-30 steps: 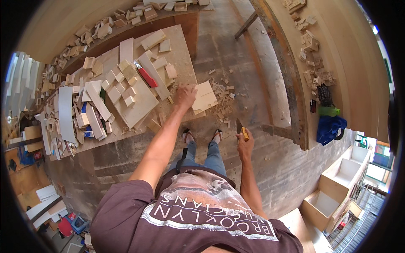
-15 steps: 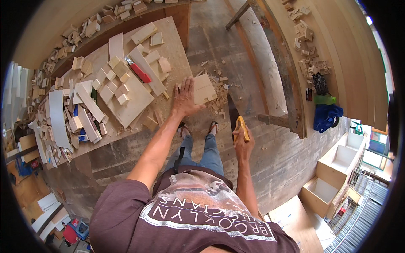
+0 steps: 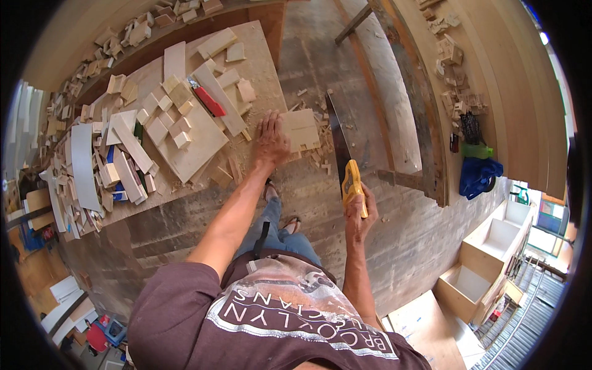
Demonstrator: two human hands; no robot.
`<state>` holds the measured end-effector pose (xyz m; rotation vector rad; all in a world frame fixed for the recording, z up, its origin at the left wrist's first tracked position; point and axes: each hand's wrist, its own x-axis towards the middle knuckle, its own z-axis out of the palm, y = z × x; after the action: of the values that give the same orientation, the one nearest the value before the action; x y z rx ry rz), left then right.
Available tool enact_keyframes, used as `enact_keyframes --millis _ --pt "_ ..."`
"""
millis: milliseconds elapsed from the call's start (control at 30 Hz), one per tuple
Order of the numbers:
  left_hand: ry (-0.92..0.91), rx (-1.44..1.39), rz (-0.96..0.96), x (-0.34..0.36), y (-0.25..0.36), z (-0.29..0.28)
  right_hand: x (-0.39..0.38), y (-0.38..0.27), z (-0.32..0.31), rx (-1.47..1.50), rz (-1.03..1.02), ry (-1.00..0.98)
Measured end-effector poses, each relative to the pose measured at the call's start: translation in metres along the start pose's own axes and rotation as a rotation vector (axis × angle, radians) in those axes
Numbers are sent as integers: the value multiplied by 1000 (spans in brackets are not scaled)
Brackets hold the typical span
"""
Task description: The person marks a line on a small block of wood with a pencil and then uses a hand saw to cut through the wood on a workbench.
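My right hand (image 3: 356, 209) is wrapped round the yellow handle of a handsaw (image 3: 338, 137), whose long dark blade points away from me. The blade stands beside the board's right edge, with a gap visible between them. My left hand (image 3: 272, 143) lies flat, fingers stretched out, on the left part of a small pale wooden board (image 3: 301, 129). This board juts past the right edge of the worktable, and lines show across its face. A red-handled tool (image 3: 209, 101) rests among wood pieces farther left on the table.
Wood blocks and strips crowd the worktable (image 3: 262, 55). A grey curved strip (image 3: 86, 166) lies on the left pile. Offcuts litter the floor beyond the board. At right stands a bench frame (image 3: 425, 117) with a blue bag (image 3: 480, 177); open wooden boxes (image 3: 468, 282) sit nearer.
The saw and my right hand have shifted; the blade now shows more fully, reaching farther up beside the board. My left hand stays on the board. One foot has moved nearer to me.
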<state>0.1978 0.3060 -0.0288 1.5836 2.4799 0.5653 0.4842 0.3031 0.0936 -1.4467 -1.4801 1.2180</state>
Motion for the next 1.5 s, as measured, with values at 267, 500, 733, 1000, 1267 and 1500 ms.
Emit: enact_keyframes --millis 267,500,733,1000,1267,1500 --pt "142 -37 -145 11 11 27 -12 0 29 12 -151 -108" --pt "267 -40 -101 9 17 42 -25 13 26 -28 -256 -144" --pt "373 -116 -131 18 12 49 -32 25 20 -63 -288 -180" --pt "311 1 -284 28 18 42 -43 27 33 -34 -331 -170" --pt "257 -17 -349 28 19 40 -52 32 35 -33 -327 -186" --pt "341 9 -333 30 8 54 -60 36 38 -62 -340 -210"
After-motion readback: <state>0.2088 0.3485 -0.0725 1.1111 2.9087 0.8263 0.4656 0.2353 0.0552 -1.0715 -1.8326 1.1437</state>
